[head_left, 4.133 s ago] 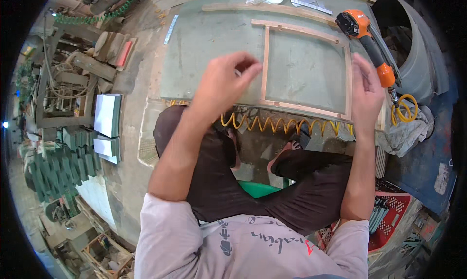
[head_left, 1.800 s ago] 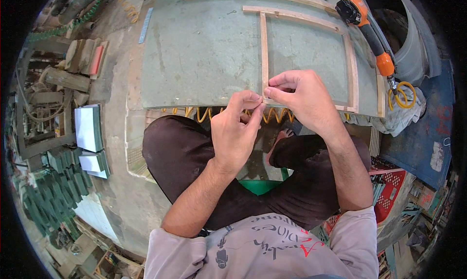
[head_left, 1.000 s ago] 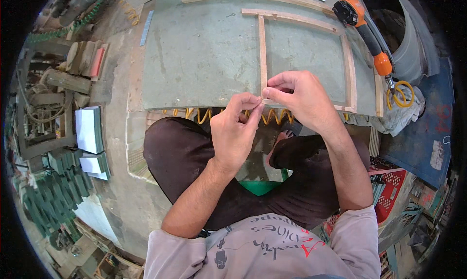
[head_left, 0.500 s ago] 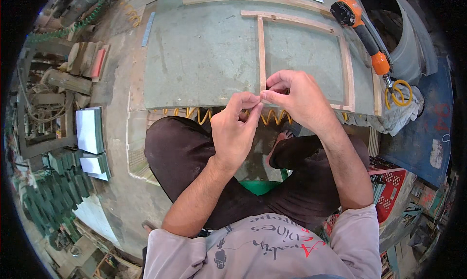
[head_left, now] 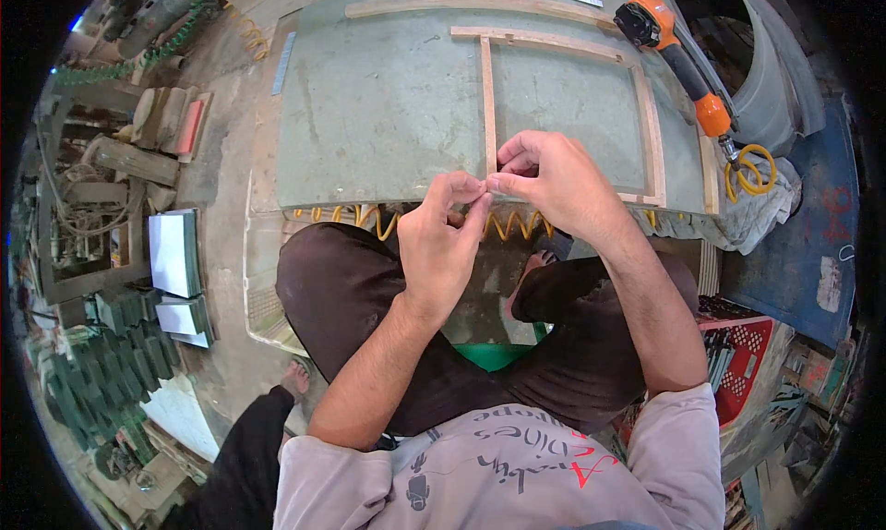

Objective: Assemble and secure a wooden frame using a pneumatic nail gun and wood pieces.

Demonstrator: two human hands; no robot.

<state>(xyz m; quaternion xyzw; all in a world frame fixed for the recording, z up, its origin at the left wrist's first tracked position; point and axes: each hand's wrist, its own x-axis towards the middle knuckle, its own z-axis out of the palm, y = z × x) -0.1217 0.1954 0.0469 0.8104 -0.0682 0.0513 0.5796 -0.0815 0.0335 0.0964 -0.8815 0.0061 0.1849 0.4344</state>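
Observation:
My left hand [head_left: 441, 239] and my right hand [head_left: 563, 188] meet at the near edge of the table [head_left: 378, 124]. Thumb and fingers of each are pinched together, tip to tip. Whatever lies between them is too small or too hidden to make out. Directly behind the fingertips is the near end of a thin wooden strip [head_left: 488, 96], part of a light wooden frame [head_left: 653, 128] lying flat. My right hand covers part of the frame's near side.
A longer wooden strip [head_left: 415, 8] lies farther back. An orange and black air-powered tool [head_left: 686, 64] rests at the right, with a yellow coiled hose [head_left: 761, 181]. Beyond it stands a curved grey metal drum [head_left: 771, 78]. Another person's dark-clothed leg [head_left: 249, 456] is at lower left.
Another person's leg and foot have come into view at lower left. The view has shifted slightly; my hands keep the same pinch at the strip's near end.

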